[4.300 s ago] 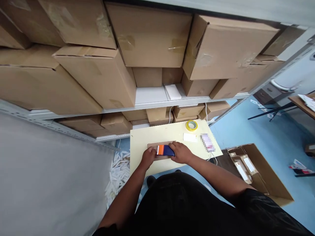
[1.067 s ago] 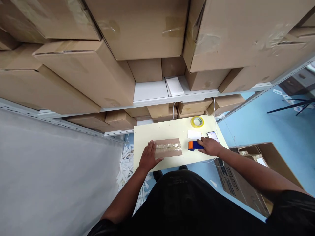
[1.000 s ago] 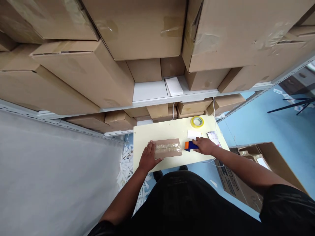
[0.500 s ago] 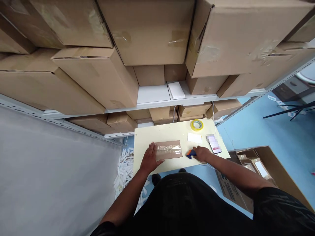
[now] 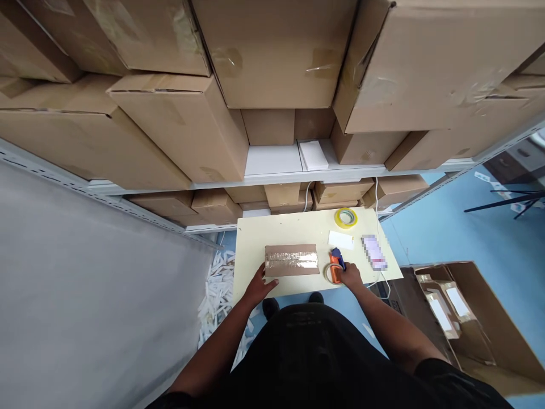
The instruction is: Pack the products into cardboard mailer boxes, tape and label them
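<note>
A flat brown parcel with shiny clear tape along its top lies on a small pale yellow table. My left hand rests at the parcel's near left corner, fingers touching its edge. My right hand grips the blue and orange tape dispenser, which stands on the table just right of the parcel, a little apart from it.
A yellow tape roll, a white card and a phone lie on the table's right side. Shelves stacked with cardboard boxes rise behind. An open carton sits on the blue floor at right; white scraps litter the left.
My right hand drew the tape dispenser off the parcel to the right, then pulled it toward the near table edge. My left hand slid back to the parcel's near left corner.
</note>
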The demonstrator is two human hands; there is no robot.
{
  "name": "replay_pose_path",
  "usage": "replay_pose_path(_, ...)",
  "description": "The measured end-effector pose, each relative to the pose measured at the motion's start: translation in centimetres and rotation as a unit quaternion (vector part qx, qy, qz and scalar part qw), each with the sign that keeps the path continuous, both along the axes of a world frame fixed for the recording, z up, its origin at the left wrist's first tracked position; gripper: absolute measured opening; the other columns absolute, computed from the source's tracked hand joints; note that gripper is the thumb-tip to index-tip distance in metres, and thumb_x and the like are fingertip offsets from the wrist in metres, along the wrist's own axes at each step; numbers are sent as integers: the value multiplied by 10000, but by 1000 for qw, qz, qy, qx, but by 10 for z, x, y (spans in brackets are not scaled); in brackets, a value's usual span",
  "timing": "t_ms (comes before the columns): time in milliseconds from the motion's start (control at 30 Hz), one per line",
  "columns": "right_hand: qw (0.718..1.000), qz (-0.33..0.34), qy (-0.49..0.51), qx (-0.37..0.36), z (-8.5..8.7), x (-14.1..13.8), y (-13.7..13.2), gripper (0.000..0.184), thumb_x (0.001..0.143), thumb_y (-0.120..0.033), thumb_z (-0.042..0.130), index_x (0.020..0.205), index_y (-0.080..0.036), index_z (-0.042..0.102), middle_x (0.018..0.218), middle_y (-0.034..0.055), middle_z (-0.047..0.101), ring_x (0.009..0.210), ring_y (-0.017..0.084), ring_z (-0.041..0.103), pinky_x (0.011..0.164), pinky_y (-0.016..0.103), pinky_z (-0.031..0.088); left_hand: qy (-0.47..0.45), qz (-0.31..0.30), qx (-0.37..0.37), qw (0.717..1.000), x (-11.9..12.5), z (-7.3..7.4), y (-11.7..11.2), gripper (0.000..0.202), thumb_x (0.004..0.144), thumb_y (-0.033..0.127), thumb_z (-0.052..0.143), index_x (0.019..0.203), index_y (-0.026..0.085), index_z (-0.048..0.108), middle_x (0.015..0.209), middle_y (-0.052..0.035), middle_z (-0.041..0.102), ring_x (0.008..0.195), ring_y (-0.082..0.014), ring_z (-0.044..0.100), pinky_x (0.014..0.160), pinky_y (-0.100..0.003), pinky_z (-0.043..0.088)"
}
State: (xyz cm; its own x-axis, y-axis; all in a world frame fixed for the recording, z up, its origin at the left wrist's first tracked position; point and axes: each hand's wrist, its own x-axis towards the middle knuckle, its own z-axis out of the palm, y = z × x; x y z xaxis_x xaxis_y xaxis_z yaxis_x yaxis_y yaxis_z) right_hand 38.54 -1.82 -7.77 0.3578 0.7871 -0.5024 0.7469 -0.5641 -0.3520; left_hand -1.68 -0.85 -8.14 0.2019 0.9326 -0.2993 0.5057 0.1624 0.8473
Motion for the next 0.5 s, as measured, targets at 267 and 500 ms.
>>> replay_pose_path(267,959,216,116,145,17,-55,-19,654,899,-290,550,1531,-220,394,1493,149,539,1380,323,505,1117,507,446,-86,3,-45,995,-3,-12,4,686,931,504,579,1531,217,411,1495,-140,581,1366,-288,568,1054,-461,523)
replay_pose_path(500,974,97,132,155,34,-99,-2,482,1022,-441,405,1424,-180,456,1295,151,641,1203,277,609,1014,408,489,-3,3,-22,1000,5,17,-3,503,992,522,449,1326,168,575,1248,-137,699,1135,-272,674,952,-430,543)
